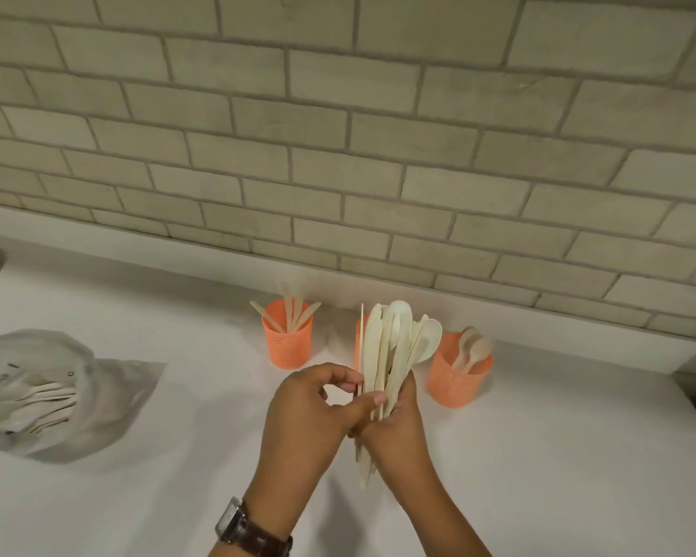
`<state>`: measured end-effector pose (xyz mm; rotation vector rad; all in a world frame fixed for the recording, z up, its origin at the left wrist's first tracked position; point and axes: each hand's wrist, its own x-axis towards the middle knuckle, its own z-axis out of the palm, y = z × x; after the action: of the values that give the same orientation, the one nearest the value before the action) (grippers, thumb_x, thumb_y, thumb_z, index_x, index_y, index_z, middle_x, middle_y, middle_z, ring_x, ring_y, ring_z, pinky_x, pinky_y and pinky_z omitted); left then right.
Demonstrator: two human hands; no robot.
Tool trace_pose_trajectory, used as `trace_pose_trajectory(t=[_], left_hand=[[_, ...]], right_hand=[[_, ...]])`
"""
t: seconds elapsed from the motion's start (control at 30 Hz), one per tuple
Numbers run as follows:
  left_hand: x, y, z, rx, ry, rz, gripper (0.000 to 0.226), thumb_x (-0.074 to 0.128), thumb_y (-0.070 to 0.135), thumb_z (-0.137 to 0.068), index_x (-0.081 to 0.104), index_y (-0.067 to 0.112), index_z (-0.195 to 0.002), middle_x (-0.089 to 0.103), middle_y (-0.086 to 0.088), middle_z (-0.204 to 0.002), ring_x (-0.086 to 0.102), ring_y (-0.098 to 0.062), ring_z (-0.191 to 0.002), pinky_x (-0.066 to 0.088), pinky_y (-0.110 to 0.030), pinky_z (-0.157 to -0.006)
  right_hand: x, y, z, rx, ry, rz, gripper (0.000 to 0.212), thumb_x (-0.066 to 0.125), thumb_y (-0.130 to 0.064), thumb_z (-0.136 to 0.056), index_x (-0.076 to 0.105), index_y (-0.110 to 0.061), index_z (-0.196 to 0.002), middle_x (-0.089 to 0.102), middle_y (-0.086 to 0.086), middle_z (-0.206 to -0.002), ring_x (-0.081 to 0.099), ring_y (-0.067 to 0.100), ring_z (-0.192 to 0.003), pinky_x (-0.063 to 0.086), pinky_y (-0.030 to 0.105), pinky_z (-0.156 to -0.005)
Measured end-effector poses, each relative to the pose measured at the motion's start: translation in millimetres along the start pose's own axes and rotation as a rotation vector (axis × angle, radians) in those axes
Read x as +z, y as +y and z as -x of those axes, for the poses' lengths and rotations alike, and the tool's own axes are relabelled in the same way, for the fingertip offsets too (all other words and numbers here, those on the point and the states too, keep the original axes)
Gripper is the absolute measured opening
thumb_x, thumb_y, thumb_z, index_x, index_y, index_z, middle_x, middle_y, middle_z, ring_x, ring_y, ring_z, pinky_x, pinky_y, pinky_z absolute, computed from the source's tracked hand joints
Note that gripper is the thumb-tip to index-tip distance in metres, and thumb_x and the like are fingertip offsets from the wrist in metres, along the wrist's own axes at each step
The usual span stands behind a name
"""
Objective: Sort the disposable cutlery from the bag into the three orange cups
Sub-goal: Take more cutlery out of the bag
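Right hand (398,432) grips a cutlery bundle (390,347) by its lower stems, upright over the counter (539,456), in front of the orange cups (286,343) along its back edge. Left hand (310,408) pinches one thin piece at the bundle's left side. Likely light, stiff and slippery; best drawn out by the stem.

A bundle of pale cutlery (394,347) stands upright in the middle, spoon bowls and flat blades fanned at the top. The right hand (398,428) grips it and the left hand (310,412) pinches its left edge. Behind it stand three perforated orange cups in a row: the left cup (288,347) holds knives (294,311), the middle cup (357,347) is mostly hidden, and the right cup (457,381) holds spoons (475,349). The crumpled bag (109,396) lies at the left, with more pieces inside.
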<state>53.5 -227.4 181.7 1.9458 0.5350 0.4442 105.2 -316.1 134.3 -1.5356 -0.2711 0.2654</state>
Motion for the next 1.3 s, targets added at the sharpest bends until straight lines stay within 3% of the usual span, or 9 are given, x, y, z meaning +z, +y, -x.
trace_pose_trajectory(t=[0.1,0.23,0.37,0.57,0.87,1.0,1.07,1.17,1.3], left_hand=[[1,1,0,-0.014,-0.016,-0.018,0.023,0.082,0.041,-0.060,0.061,0.036,-0.068,0.064,0.018,-0.069,0.052,0.000,-0.069,0.039,-0.011,-0.058],[-4,-4,-8,-0.080,-0.070,0.063,0.020,0.085,0.031,-0.059,0.067,0.028,-0.068,0.067,0.012,-0.065,0.053,-0.004,-0.061,0.044,-0.007,-0.056],[-11,-5,-12,-0.129,-0.134,0.139,0.012,0.082,0.015,-0.066,0.071,0.019,-0.071,0.069,0.001,-0.065,0.063,-0.009,-0.055,0.056,-0.018,-0.060],[-19,-4,-15,-0.169,-0.218,0.301,0.018,0.069,0.002,-0.075,0.075,0.019,-0.074,0.075,-0.001,-0.073,0.071,-0.012,-0.067,0.056,-0.017,-0.062],[-20,-10,-22,-0.236,-0.261,0.542,0.021,0.061,0.001,-0.084,0.075,0.016,-0.078,0.076,0.003,-0.079,0.072,-0.013,-0.077,0.054,-0.016,-0.061],[-14,-14,-23,-0.229,-0.258,0.618,0.018,0.061,0.003,-0.085,0.074,0.014,-0.091,0.076,0.004,-0.083,0.072,-0.010,-0.079,0.053,-0.013,-0.062],[-12,-18,-23,-0.251,-0.272,0.671,0.017,0.061,0.005,-0.085,0.074,0.013,-0.092,0.076,0.001,-0.087,0.072,-0.012,-0.082,0.054,-0.014,-0.065],[-12,-24,-24,-0.293,-0.338,0.729,0.015,0.060,0.011,-0.086,0.074,0.012,-0.092,0.076,-0.004,-0.093,0.071,-0.016,-0.090,0.055,-0.016,-0.072],[-15,-29,-27,-0.371,-0.502,0.804,0.026,0.061,0.021,-0.079,0.073,0.003,-0.095,0.074,-0.010,-0.097,0.071,-0.017,-0.091,0.055,-0.017,-0.072]], right_hand=[[1,-3,3,-0.025,-0.004,0.004,0.068,0.065,-0.006,-0.057,0.042,-0.027,-0.117,0.067,-0.009,-0.095,0.069,-0.002,-0.080,0.056,0.021,-0.064],[2,-4,4,-0.024,-0.030,-0.003,0.069,0.080,0.000,-0.058,0.044,-0.033,-0.106,0.071,-0.021,-0.082,0.070,0.001,-0.081,0.056,0.021,-0.068],[3,-4,4,-0.031,-0.033,-0.029,0.084,0.085,-0.025,-0.038,0.045,-0.034,-0.111,0.071,-0.003,-0.098,0.071,0.014,-0.090,0.056,0.026,-0.071],[3,-3,1,-0.064,-0.088,-0.043,0.078,0.081,-0.029,-0.042,0.045,-0.033,-0.111,0.069,-0.011,-0.096,0.068,0.006,-0.090,0.054,0.021,-0.069],[5,-2,2,-0.085,-0.027,-0.049,0.043,0.063,-0.022,-0.087,0.040,-0.036,-0.120,0.060,-0.013,-0.117,0.060,-0.007,-0.101,0.049,0.010,-0.079],[7,2,-5,-0.032,0.073,-0.097,0.049,0.071,-0.024,-0.079,0.048,-0.030,-0.121,0.066,-0.003,-0.114,0.065,0.015,-0.104,0.054,0.040,-0.090],[5,2,-7,0.003,0.087,-0.150,0.055,0.072,-0.027,-0.070,0.052,-0.024,-0.121,0.068,0.003,-0.111,0.066,0.025,-0.101,0.055,0.045,-0.085],[1,1,-7,0.041,0.057,-0.204,0.048,0.075,-0.024,-0.065,0.060,-0.022,-0.111,0.072,0.006,-0.105,0.069,0.025,-0.094,0.056,0.035,-0.072],[-1,0,-8,0.033,-0.021,-0.201,0.040,0.083,-0.011,-0.063,0.068,-0.028,-0.097,0.075,0.000,-0.097,0.071,0.015,-0.092,0.055,0.021,-0.071]])
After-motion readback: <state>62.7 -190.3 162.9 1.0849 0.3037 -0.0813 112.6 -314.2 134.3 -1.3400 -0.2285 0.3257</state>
